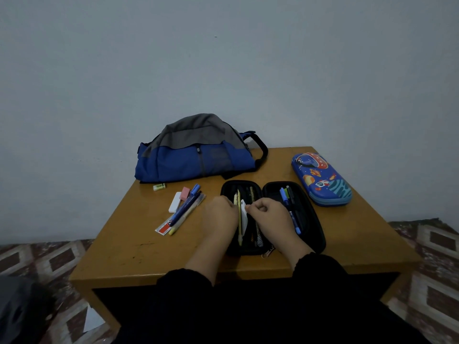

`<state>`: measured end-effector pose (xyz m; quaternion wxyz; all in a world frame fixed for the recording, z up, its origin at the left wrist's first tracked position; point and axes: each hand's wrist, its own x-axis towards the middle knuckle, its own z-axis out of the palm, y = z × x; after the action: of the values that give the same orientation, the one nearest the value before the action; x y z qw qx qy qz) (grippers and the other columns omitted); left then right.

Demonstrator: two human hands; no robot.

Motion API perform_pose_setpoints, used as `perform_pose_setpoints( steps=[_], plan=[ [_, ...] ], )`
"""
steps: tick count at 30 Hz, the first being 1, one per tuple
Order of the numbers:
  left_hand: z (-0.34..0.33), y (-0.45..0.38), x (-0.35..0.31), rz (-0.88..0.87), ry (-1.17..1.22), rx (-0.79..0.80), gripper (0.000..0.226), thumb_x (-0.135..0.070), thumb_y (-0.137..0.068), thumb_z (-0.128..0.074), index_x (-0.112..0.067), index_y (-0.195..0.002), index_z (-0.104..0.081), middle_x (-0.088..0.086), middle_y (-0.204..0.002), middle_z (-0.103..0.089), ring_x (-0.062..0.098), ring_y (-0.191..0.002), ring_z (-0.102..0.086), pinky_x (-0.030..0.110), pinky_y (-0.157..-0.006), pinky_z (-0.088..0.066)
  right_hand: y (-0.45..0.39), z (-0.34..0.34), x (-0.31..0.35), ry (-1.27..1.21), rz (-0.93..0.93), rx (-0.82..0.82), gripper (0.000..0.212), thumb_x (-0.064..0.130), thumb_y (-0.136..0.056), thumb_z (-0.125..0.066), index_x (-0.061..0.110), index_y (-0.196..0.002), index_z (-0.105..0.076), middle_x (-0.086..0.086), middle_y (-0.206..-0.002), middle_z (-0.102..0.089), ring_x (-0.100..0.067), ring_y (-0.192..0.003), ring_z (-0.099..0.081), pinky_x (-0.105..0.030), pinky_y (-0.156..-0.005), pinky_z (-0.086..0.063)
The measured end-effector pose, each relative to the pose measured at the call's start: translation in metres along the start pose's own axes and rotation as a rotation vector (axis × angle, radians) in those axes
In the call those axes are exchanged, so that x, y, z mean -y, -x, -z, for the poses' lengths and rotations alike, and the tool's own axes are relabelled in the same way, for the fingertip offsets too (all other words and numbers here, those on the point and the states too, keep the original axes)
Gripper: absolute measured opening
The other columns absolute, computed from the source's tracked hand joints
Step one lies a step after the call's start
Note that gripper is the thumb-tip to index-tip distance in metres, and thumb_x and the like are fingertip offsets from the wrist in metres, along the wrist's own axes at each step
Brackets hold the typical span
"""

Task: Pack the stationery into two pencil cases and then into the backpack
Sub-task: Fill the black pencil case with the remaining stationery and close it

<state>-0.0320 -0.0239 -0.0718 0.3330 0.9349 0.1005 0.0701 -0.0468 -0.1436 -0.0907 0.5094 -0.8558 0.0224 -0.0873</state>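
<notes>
Both hands work inside the black pencil case (308,219) lying open on the table (129,244). The left hand (219,214) curls its fingers around a yellow pencil (239,219); the right hand (267,212) pinches something white beside it. Loose pens (185,209) wait left; the backpack (196,152) sits behind.

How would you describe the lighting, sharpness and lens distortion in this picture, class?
Head view: dim, bluish light, flat with only faint shadows; a soft sheen on the table near the green eraser; the table edges and patterned floor splay outward, typical of a wide-angle lens; hands and black pencil case are slightly soft.
</notes>
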Motion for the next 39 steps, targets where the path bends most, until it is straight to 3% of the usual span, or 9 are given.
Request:
perform_pose_setpoints(
  steps=[3,8,13,16,20,25,31,39],
  plan=[
    [-0.001,0.0,0.001,-0.049,-0.053,0.022,0.017,-0.023,-0.095,-0.051,-0.016,-0.095,-0.066,0.001,-0.085,-0.064,0.014,-0.075,-0.06,0.025,-0.063,-0.048,0.0,0.0,-0.001,-0.016,-0.003,-0.003,0.021,0.038,-0.089,-0.063,0.018,-0.082,-0.065,0.001,-0.072,-0.061,-0.019,-0.077,-0.06,-0.038,-0.073,-0.051],
    [0.001,-0.003,0.011,-0.088,-0.071,0.02,0.021,-0.016,-0.09,-0.056,-0.02,-0.109,-0.061,0.002,-0.11,-0.058,0.015,-0.094,-0.058,0.033,-0.083,-0.053,0.0,-0.001,-0.002,-0.024,-0.006,0.003,0.023,0.039,-0.091,-0.061,0.017,-0.082,-0.065,-0.001,-0.074,-0.06,-0.021,-0.076,-0.059,-0.037,-0.07,-0.049],
    [0.001,0.001,0.011,-0.136,-0.291,0.007,0.021,-0.015,-0.092,-0.055,-0.013,-0.113,-0.055,0.009,-0.128,-0.047,0.019,-0.104,-0.054,0.025,-0.08,-0.041,-0.001,-0.001,-0.003,-0.027,-0.002,0.0,0.023,0.039,-0.091,-0.061,0.018,-0.08,-0.065,0.0,-0.07,-0.058,-0.016,-0.068,-0.055,-0.034,-0.065,-0.046],
    [0.003,0.004,0.007,-0.184,-0.431,-0.004,0.025,-0.01,-0.092,-0.054,-0.01,-0.116,-0.051,0.014,-0.13,-0.046,0.021,-0.108,-0.054,0.026,-0.081,-0.043,-0.001,-0.001,-0.003,-0.019,0.001,-0.001,0.023,0.039,-0.091,-0.061,0.019,-0.08,-0.065,0.002,-0.067,-0.057,-0.015,-0.066,-0.054,-0.035,-0.065,-0.046],
    [0.003,0.0,0.004,-0.224,-0.495,-0.016,0.028,-0.009,-0.09,-0.056,-0.009,-0.117,-0.051,0.011,-0.119,-0.052,0.017,-0.096,-0.056,0.025,-0.078,-0.046,-0.001,-0.001,-0.003,-0.022,0.008,-0.002,0.022,0.038,-0.091,-0.062,0.018,-0.08,-0.065,0.0,-0.068,-0.057,-0.018,-0.069,-0.056,-0.037,-0.068,-0.049],
    [0.009,-0.001,0.008,-0.185,-0.345,-0.021,0.021,-0.012,-0.093,-0.05,-0.009,-0.113,-0.054,0.012,-0.112,-0.061,0.026,-0.097,-0.061,0.032,-0.078,-0.05,-0.002,-0.001,-0.005,-0.031,-0.002,0.0,0.023,0.038,-0.09,-0.062,0.018,-0.079,-0.065,0.001,-0.066,-0.056,-0.015,-0.066,-0.054,-0.037,-0.067,-0.049],
    [0.008,0.001,0.011,-0.198,0.04,-0.092,0.018,-0.017,-0.096,-0.05,-0.019,-0.112,-0.059,-0.001,-0.106,-0.063,0.008,-0.088,-0.056,0.025,-0.075,-0.047,-0.002,0.0,-0.006,-0.046,-0.014,0.01,0.022,0.04,-0.089,-0.063,0.021,-0.077,-0.065,0.004,-0.066,-0.056,-0.015,-0.065,-0.055,-0.038,-0.067,-0.049],
    [0.008,-0.002,0.023,-0.212,-0.032,-0.006,0.028,-0.018,-0.099,-0.044,-0.022,-0.123,-0.059,-0.003,-0.109,-0.062,0.007,-0.085,-0.056,0.022,-0.072,-0.047,0.001,0.001,-0.001,-0.01,-0.003,0.023,0.022,0.039,-0.09,-0.062,0.02,-0.08,-0.066,-0.004,-0.076,-0.063,-0.023,-0.077,-0.061,-0.042,-0.073,-0.052]
  ],
)
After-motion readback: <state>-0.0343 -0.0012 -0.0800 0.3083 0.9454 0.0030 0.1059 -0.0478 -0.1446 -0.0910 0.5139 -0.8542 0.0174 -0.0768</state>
